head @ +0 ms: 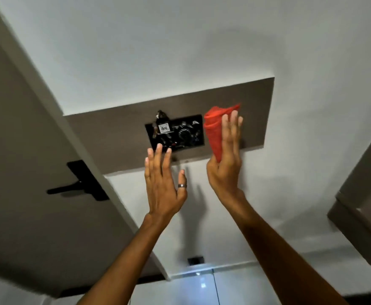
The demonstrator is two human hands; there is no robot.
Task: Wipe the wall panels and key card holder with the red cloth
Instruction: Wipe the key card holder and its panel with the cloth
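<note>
Right hand [224, 159] presses the folded red cloth [215, 130] flat on the brown panel [118, 137] — fingers straight, thumb pinning it. Left hand [162, 183] spread, empty, fingertips at the black switch plate [175, 133] — its controls blurred.

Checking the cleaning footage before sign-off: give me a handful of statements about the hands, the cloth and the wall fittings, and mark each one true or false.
1. The right hand holds the red cloth against the brown wall panel. True.
2. The left hand grips the black door handle. False: it is open, fingers spread, below the black switch plate, and the handle is off to its left.
3. A ring sits on the left hand's thumb. True.
4. The cloth covers the black switch plate. False: it lies beside the plate, to its right.
5. A key hangs in the plate's left part. True, though blurred.
</note>
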